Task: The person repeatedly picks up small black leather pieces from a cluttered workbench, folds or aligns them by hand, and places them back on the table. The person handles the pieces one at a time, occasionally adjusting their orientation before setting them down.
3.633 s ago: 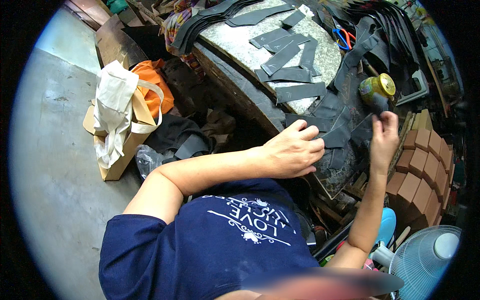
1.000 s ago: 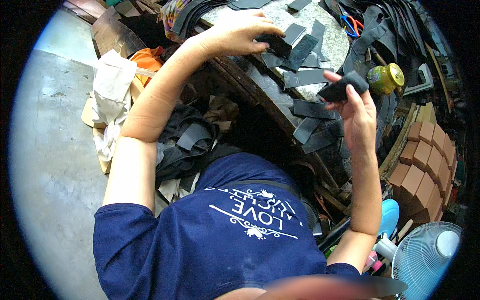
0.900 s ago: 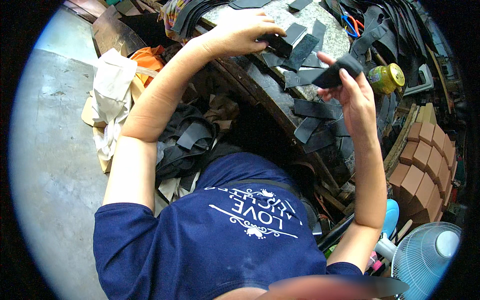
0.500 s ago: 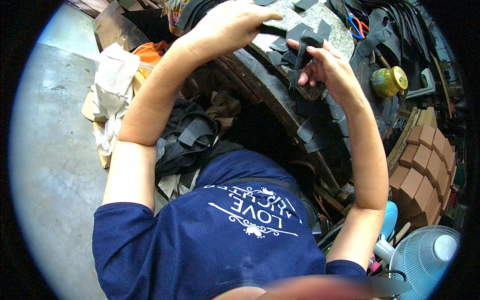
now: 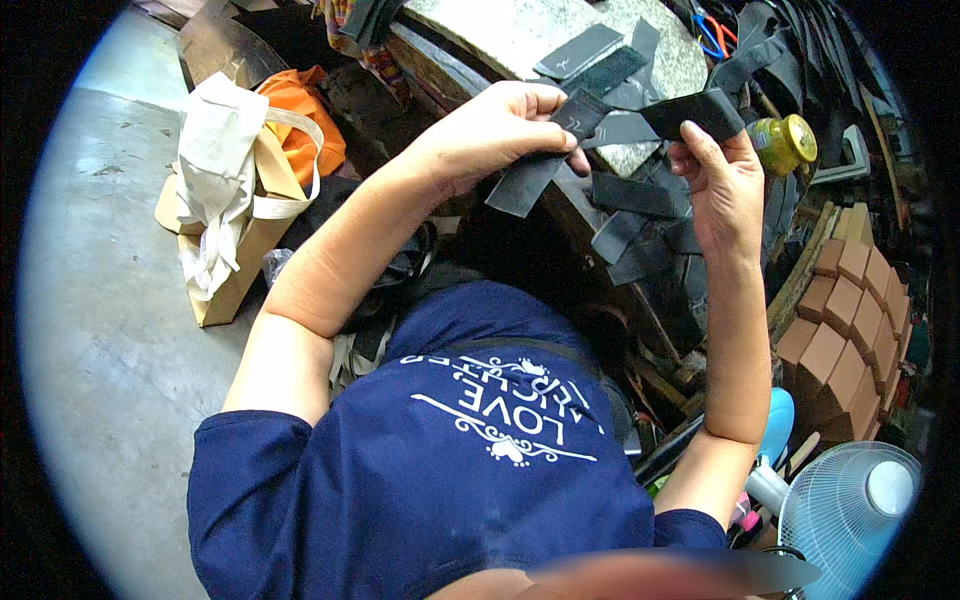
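Both hands are raised in front of the chest, above the near edge of the round stone desk [image 5: 520, 30]. The left hand [image 5: 490, 130] has its grip clamped on a dark grey leather strip [image 5: 535, 170], whose long axis slants from the fingers down toward the person's lower left. The right hand [image 5: 725, 180] pinches a shorter black leather piece [image 5: 695, 112] lying nearly level, its free end pointing left toward the strip. The two pieces almost meet between the hands; the left hand is nearer that junction. More cut strips [image 5: 620, 225] hang just below.
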A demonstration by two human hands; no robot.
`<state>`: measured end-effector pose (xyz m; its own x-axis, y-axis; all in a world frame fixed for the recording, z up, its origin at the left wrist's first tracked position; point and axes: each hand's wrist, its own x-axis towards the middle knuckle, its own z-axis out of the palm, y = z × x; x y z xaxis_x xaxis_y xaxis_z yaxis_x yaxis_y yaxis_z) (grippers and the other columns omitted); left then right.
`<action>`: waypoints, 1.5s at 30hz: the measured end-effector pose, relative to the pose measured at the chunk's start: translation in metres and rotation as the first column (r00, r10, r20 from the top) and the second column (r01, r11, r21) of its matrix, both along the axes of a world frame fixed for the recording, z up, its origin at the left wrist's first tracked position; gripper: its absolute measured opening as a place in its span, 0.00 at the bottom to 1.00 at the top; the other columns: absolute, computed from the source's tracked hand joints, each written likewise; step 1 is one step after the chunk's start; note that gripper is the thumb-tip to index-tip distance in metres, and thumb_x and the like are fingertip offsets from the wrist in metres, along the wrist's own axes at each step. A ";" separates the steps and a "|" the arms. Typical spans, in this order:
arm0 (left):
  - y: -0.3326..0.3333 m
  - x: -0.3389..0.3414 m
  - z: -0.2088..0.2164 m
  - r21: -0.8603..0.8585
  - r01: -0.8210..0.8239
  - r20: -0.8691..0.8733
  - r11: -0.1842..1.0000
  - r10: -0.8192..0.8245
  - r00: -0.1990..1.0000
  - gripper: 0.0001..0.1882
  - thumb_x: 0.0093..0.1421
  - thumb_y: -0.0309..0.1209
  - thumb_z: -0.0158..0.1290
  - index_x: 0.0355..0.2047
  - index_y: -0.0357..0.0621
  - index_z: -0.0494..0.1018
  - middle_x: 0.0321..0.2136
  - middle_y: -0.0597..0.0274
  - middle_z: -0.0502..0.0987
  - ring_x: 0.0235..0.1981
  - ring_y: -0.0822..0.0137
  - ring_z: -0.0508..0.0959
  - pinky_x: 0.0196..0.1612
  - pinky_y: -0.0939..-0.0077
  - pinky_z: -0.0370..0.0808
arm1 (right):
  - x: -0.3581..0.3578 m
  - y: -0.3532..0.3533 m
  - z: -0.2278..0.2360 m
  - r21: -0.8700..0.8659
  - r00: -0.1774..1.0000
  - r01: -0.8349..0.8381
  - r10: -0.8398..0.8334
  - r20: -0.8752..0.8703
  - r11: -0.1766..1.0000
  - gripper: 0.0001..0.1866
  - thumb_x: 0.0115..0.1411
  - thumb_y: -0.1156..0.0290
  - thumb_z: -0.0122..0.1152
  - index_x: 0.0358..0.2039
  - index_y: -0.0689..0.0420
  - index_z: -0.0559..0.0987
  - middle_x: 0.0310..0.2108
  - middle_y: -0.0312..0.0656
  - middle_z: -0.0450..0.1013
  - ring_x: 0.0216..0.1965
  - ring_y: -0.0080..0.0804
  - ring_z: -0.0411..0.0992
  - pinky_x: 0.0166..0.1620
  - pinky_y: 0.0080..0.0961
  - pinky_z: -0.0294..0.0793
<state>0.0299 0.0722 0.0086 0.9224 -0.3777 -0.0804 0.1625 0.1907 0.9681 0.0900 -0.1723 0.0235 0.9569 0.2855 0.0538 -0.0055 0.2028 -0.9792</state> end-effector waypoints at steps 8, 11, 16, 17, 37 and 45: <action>-0.018 -0.016 -0.010 0.034 -0.028 0.008 0.999 0.028 1.000 0.12 0.62 0.30 0.51 0.43 0.37 0.73 0.28 0.63 0.80 0.30 0.78 0.77 0.38 0.84 0.72 | -0.014 0.011 -0.015 0.099 0.994 -0.080 0.087 -0.070 0.992 0.11 0.57 0.79 0.65 0.41 0.61 0.77 0.30 0.42 0.78 0.25 0.27 0.77 0.25 0.19 0.77; -0.016 -0.017 -0.009 0.060 -0.042 -0.011 0.997 0.042 0.999 0.12 0.62 0.28 0.50 0.43 0.37 0.73 0.26 0.64 0.79 0.28 0.78 0.77 0.36 0.85 0.72 | -0.013 0.021 -0.014 0.118 0.986 -0.155 0.161 -0.045 0.981 0.10 0.58 0.78 0.64 0.40 0.61 0.76 0.29 0.41 0.77 0.22 0.26 0.76 0.22 0.18 0.74; -0.011 -0.018 -0.006 0.082 -0.071 -0.026 0.994 0.073 0.997 0.12 0.61 0.27 0.49 0.44 0.37 0.73 0.24 0.65 0.78 0.24 0.79 0.76 0.31 0.86 0.72 | -0.019 0.029 -0.016 0.107 0.980 -0.181 0.188 -0.059 0.978 0.10 0.58 0.78 0.64 0.40 0.61 0.75 0.28 0.41 0.76 0.21 0.25 0.75 0.21 0.19 0.73; -0.010 -0.019 -0.006 0.083 -0.066 -0.037 0.994 0.069 0.997 0.12 0.61 0.27 0.49 0.44 0.37 0.73 0.24 0.65 0.77 0.23 0.79 0.76 0.30 0.86 0.71 | -0.021 0.029 -0.017 0.103 0.981 -0.181 0.188 -0.057 0.978 0.11 0.58 0.79 0.64 0.40 0.60 0.75 0.28 0.41 0.76 0.21 0.25 0.75 0.21 0.19 0.73; -0.014 -0.017 -0.006 -0.004 -0.043 -0.063 0.999 0.043 0.997 0.14 0.59 0.26 0.48 0.44 0.37 0.74 0.21 0.66 0.77 0.19 0.78 0.76 0.25 0.87 0.71 | -0.031 0.030 -0.023 0.031 0.991 -0.133 0.134 -0.007 0.991 0.13 0.57 0.78 0.65 0.42 0.60 0.74 0.30 0.41 0.77 0.20 0.24 0.75 0.19 0.17 0.72; -0.014 -0.017 -0.002 0.024 -0.040 -0.069 0.999 0.042 0.997 0.14 0.59 0.27 0.49 0.45 0.38 0.74 0.19 0.66 0.77 0.18 0.79 0.74 0.24 0.87 0.70 | -0.032 0.030 -0.024 0.035 0.991 -0.132 0.131 0.029 0.991 0.12 0.57 0.79 0.65 0.42 0.60 0.74 0.29 0.41 0.77 0.20 0.24 0.75 0.19 0.17 0.72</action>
<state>0.0126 0.0582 0.0062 0.9290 -0.3370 -0.1530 0.2219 0.1763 0.9590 0.0584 -0.1424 -0.0007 0.9090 0.4066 0.0917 -0.0082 0.2375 -0.9714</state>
